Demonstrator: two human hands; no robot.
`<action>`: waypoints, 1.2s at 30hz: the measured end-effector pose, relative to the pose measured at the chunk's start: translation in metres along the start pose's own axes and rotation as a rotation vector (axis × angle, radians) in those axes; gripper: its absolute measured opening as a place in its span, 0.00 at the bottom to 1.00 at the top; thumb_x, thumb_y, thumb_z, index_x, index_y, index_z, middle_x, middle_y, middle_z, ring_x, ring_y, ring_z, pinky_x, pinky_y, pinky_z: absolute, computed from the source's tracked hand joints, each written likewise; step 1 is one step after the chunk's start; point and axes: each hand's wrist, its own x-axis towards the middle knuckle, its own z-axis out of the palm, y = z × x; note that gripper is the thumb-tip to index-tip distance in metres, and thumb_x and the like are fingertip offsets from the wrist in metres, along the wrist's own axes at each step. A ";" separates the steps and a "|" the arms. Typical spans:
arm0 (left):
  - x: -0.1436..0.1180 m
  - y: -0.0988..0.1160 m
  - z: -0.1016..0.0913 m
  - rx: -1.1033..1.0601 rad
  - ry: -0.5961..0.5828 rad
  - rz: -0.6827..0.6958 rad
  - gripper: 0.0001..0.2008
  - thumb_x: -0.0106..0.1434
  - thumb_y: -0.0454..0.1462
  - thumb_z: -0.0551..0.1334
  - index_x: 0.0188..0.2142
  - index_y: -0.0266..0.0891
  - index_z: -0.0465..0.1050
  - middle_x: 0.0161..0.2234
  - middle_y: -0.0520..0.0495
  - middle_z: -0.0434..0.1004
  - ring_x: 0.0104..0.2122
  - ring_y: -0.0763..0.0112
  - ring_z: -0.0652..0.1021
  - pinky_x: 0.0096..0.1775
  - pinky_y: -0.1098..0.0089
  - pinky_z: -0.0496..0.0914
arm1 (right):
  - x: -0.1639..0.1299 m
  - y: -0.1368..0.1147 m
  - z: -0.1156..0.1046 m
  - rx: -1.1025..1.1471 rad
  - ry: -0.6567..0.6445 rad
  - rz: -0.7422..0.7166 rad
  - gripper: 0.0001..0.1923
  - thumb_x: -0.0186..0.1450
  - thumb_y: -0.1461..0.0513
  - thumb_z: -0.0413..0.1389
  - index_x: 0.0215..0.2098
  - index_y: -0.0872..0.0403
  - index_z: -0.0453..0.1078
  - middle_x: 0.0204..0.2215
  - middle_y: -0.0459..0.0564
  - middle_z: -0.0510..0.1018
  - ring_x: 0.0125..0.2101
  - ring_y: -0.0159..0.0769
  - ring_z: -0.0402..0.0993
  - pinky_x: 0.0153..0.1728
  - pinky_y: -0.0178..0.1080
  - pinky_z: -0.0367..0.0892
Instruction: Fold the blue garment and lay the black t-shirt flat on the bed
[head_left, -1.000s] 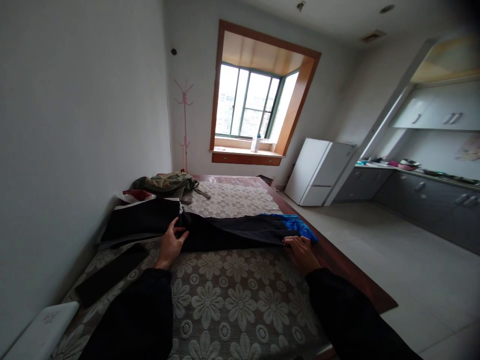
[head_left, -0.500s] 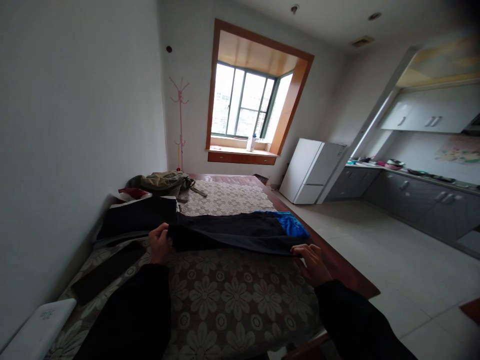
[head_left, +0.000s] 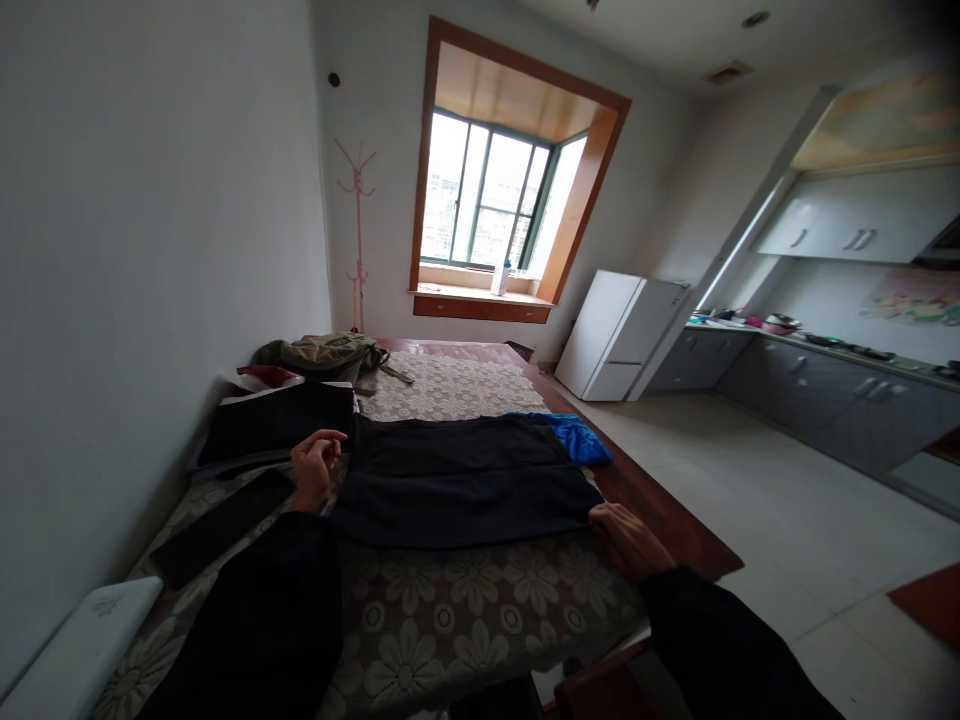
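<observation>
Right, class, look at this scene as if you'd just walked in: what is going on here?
A person stands at a table covered with a flowered lace cloth, handling a dark garment spread flat on it. The right hand rests at the garment's near right corner; the left hand sits at its left edge, fingers curled. A blue piece of fabric pokes out on the far right. More dark clothing and an olive bag lie beyond.

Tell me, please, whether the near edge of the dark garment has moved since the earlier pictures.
Yes. The dark garment now spreads wider toward the person: its near edge covers more flowers of the lace tablecloth, and its far edge remains beside the blue cloth.
</observation>
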 end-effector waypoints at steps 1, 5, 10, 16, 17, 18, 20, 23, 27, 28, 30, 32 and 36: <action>0.003 0.004 -0.004 -0.027 -0.010 -0.015 0.07 0.47 0.38 0.62 0.24 0.40 0.79 0.18 0.53 0.66 0.18 0.78 0.59 0.20 0.73 0.52 | 0.000 0.000 -0.001 0.007 -0.008 0.008 0.09 0.74 0.64 0.47 0.41 0.48 0.68 0.35 0.51 0.80 0.34 0.43 0.76 0.37 0.46 0.71; 0.013 0.020 -0.020 -0.167 -0.064 -0.095 0.08 0.51 0.39 0.63 0.29 0.40 0.80 0.22 0.53 0.67 0.19 0.78 0.60 0.21 0.74 0.56 | 0.012 -0.003 -0.006 0.013 -0.079 0.048 0.10 0.75 0.60 0.49 0.36 0.49 0.69 0.32 0.51 0.79 0.33 0.43 0.75 0.38 0.47 0.71; 0.010 0.025 -0.020 -0.273 -0.230 -0.281 0.12 0.58 0.39 0.64 0.40 0.38 0.81 0.28 0.49 0.74 0.21 0.78 0.67 0.23 0.76 0.64 | 0.073 -0.020 0.002 0.032 -0.206 0.099 0.12 0.76 0.57 0.49 0.38 0.48 0.71 0.36 0.50 0.80 0.37 0.43 0.77 0.42 0.46 0.71; -0.010 0.013 -0.009 -0.137 -1.106 -0.897 0.27 0.68 0.52 0.61 0.62 0.43 0.71 0.64 0.34 0.72 0.54 0.47 0.80 0.44 0.56 0.78 | 0.189 -0.037 0.064 0.034 -0.324 0.176 0.10 0.73 0.61 0.52 0.44 0.48 0.76 0.45 0.49 0.81 0.46 0.39 0.78 0.50 0.41 0.71; -0.011 0.009 -0.009 -0.088 -1.156 -0.925 0.27 0.68 0.52 0.62 0.62 0.45 0.69 0.67 0.35 0.69 0.58 0.44 0.77 0.49 0.51 0.77 | 0.205 -0.036 0.077 0.028 -0.322 0.197 0.11 0.73 0.62 0.52 0.46 0.48 0.76 0.46 0.49 0.81 0.45 0.38 0.79 0.49 0.40 0.71; -0.011 0.006 -0.010 -0.052 -1.170 -0.939 0.27 0.68 0.52 0.63 0.63 0.47 0.68 0.68 0.36 0.67 0.60 0.42 0.76 0.51 0.48 0.75 | 0.220 -0.034 0.090 0.018 -0.316 0.220 0.11 0.73 0.63 0.52 0.47 0.48 0.77 0.47 0.50 0.81 0.45 0.38 0.79 0.49 0.39 0.71; -0.010 0.000 -0.012 -0.030 -1.146 -0.952 0.27 0.67 0.53 0.64 0.63 0.52 0.67 0.69 0.37 0.65 0.61 0.42 0.75 0.53 0.46 0.74 | 0.243 -0.028 0.112 -0.015 -0.299 0.266 0.12 0.72 0.64 0.54 0.50 0.49 0.76 0.49 0.52 0.81 0.48 0.40 0.77 0.52 0.40 0.70; -0.004 -0.004 -0.016 -0.099 -1.147 -0.971 0.28 0.68 0.53 0.64 0.64 0.57 0.64 0.71 0.38 0.61 0.62 0.40 0.74 0.54 0.43 0.72 | 0.261 -0.017 0.135 -0.075 -0.267 0.333 0.16 0.70 0.64 0.55 0.55 0.49 0.75 0.54 0.55 0.79 0.56 0.46 0.72 0.56 0.45 0.66; 0.005 -0.006 -0.017 -0.247 -1.051 -0.922 0.25 0.70 0.52 0.62 0.64 0.55 0.66 0.74 0.39 0.56 0.67 0.41 0.69 0.58 0.41 0.70 | 0.263 -0.005 0.148 -0.110 -0.229 0.379 0.18 0.70 0.63 0.55 0.56 0.50 0.75 0.55 0.57 0.78 0.58 0.50 0.69 0.59 0.50 0.61; 0.006 -0.007 -0.016 -0.255 -1.007 -0.919 0.24 0.70 0.52 0.62 0.62 0.53 0.67 0.74 0.39 0.55 0.67 0.41 0.68 0.58 0.40 0.69 | 0.262 -0.002 0.150 -0.111 -0.220 0.385 0.17 0.70 0.62 0.55 0.56 0.50 0.75 0.55 0.57 0.78 0.58 0.50 0.68 0.59 0.50 0.60; 0.009 -0.010 -0.014 -0.227 -0.951 -0.946 0.24 0.69 0.53 0.62 0.60 0.50 0.68 0.73 0.37 0.55 0.68 0.39 0.67 0.58 0.38 0.69 | 0.260 0.002 0.154 -0.112 -0.203 0.402 0.16 0.70 0.61 0.55 0.55 0.50 0.75 0.54 0.57 0.77 0.58 0.50 0.68 0.58 0.49 0.60; 0.010 -0.012 -0.013 -0.187 -0.935 -0.976 0.24 0.69 0.53 0.63 0.60 0.49 0.68 0.73 0.37 0.56 0.68 0.38 0.67 0.58 0.37 0.69 | 0.260 0.007 0.156 -0.113 -0.189 0.426 0.14 0.71 0.59 0.55 0.52 0.51 0.76 0.53 0.56 0.78 0.56 0.50 0.69 0.57 0.49 0.59; 0.012 -0.008 -0.013 -0.171 -0.928 -0.986 0.26 0.68 0.53 0.63 0.61 0.48 0.66 0.72 0.36 0.58 0.66 0.38 0.69 0.57 0.39 0.71 | 0.262 0.011 0.155 -0.102 -0.189 0.416 0.11 0.70 0.59 0.53 0.47 0.51 0.75 0.49 0.55 0.79 0.55 0.51 0.70 0.57 0.51 0.57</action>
